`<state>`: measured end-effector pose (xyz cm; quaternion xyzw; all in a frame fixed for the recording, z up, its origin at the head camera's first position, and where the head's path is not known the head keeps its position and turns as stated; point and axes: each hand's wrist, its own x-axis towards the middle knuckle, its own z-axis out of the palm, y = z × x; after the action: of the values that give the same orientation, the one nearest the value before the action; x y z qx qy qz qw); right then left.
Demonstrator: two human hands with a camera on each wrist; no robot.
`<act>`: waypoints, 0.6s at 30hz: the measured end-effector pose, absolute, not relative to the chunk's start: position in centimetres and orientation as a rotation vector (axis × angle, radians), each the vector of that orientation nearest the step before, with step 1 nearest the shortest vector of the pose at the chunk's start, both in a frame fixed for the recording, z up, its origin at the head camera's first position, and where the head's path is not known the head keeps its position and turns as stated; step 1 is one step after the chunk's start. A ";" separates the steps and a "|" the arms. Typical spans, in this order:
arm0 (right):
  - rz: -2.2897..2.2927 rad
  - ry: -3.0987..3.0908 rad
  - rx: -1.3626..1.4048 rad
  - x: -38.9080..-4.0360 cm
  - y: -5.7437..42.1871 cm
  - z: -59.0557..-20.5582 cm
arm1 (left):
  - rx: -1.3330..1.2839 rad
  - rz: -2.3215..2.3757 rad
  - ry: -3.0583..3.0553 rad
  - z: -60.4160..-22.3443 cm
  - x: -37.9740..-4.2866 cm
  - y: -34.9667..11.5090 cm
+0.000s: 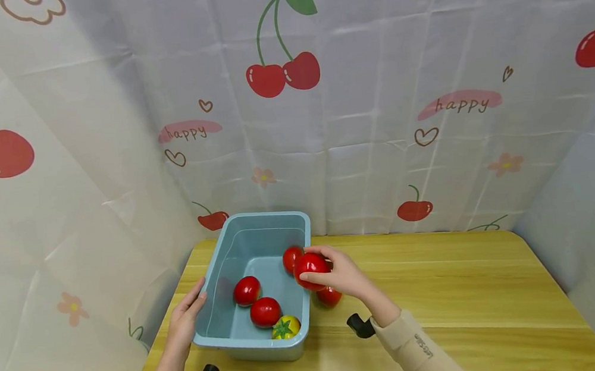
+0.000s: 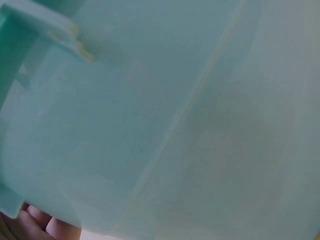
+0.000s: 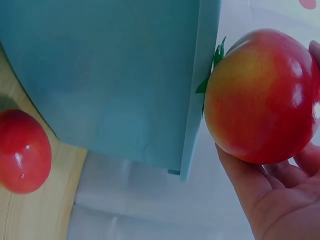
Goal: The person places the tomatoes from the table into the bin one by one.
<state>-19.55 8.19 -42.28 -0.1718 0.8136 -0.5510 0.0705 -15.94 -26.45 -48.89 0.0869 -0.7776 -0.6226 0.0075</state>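
Note:
In the head view, my right hand (image 1: 345, 273) holds a red tomato (image 1: 311, 271) at the right rim of a blue plastic bin (image 1: 221, 340). In the right wrist view, this tomato (image 3: 260, 97) has a yellowish patch and green leaves beside the bin's edge. My left hand (image 1: 183, 319) grips the bin's left rim; a few of its fingers (image 2: 37, 225) show in the left wrist view, past the wall (image 2: 125, 110). Inside the bin lie red tomatoes (image 1: 246, 291) and a yellow one (image 1: 286, 327) with a green star-shaped top.
Another red tomato (image 1: 329, 297) rests on the wooden table (image 1: 447, 290), just outside the bin's right wall and partly hidden beneath my right hand. A white curtain (image 1: 353, 144) printed with cherries hangs behind the table and along its sides.

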 end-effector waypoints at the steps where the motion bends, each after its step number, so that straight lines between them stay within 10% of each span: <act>1: -1.656 2.446 -0.518 -19.9 8.1 -42.8 | 0.271 -1.947 -2.432 -48.9 -15.9 -26.5; 18: -1.628 2.428 -0.613 -20.1 6.0 -43.2 | 0.296 -1.952 -2.426 -48.8 -16.0 -26.5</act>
<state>-20.13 6.00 -43.18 -0.2047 0.8104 -0.5435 0.0774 -16.01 -26.46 -48.84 0.0948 -0.7756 -0.6241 0.0070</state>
